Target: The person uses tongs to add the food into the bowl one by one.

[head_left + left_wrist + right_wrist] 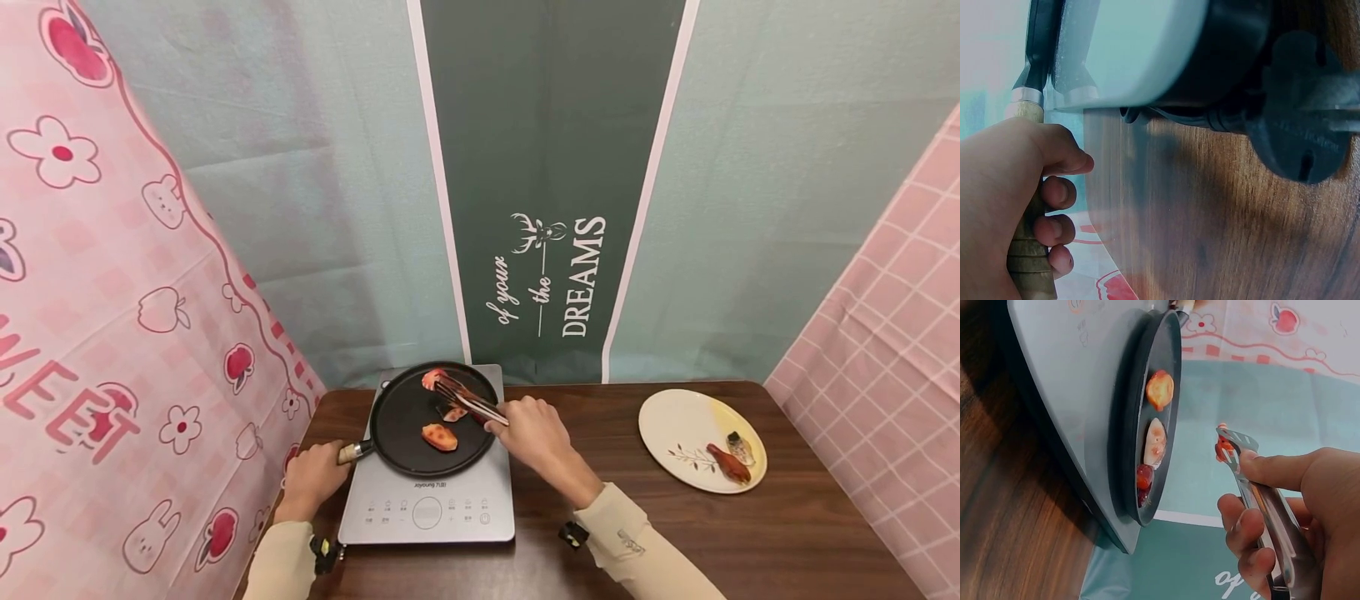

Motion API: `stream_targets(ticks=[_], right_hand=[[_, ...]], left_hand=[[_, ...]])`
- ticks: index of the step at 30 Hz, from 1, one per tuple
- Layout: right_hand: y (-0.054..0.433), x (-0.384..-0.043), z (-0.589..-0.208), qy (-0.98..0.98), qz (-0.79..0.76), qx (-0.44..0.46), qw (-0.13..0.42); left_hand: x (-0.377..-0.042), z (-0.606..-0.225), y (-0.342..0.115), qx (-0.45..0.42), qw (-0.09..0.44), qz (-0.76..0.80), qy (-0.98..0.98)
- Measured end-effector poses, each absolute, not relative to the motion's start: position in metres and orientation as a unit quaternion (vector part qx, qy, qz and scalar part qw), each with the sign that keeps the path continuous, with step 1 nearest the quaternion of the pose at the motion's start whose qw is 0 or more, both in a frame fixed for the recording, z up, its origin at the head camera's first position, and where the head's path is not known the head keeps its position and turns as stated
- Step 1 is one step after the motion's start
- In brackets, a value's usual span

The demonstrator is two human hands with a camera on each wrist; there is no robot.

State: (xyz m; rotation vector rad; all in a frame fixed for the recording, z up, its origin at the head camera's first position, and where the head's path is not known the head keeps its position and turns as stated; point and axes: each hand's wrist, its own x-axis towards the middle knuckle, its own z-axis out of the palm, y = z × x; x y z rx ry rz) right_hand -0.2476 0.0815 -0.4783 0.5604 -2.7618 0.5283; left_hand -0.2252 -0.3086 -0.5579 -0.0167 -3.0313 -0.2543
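Note:
A black frying pan [405, 462] with a wooden handle [1030, 269] sits on a silver induction cooker [390, 533]. My left hand [317, 477] grips that handle, fingers curled round it. Metal tongs [1269, 515] are held in my right hand [536, 437], above the pan's right side. Between their tips is a small red-orange piece of food [1222, 449], raised off the pan. Inside the pan lie an orange-yellow piece [438, 437], a pale piece with reddish spots [1155, 444] and a dark red piece [1144, 478]. The tongs partly cover the pan's contents in the head view.
At the right of the brown wooden table [600, 467] stands a white and yellow plate [663, 425] bearing a drumstick [727, 462] and a dark-and-pale piece of food [741, 447]. Fabric curtains [360, 208] rise behind and beside the table. A black plug [1300, 144] lies near the cooker.

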Motion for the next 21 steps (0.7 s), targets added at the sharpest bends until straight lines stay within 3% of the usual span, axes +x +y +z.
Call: stream_targets(ticks=[21], right_hand=[[0.066, -0.249, -0.487, -0.951, 0.171, 0.216, 0.143]], left_hand=[[-0.226, -0.559, -0.309, -0.002, 0.045, -0.085, -0.995]])
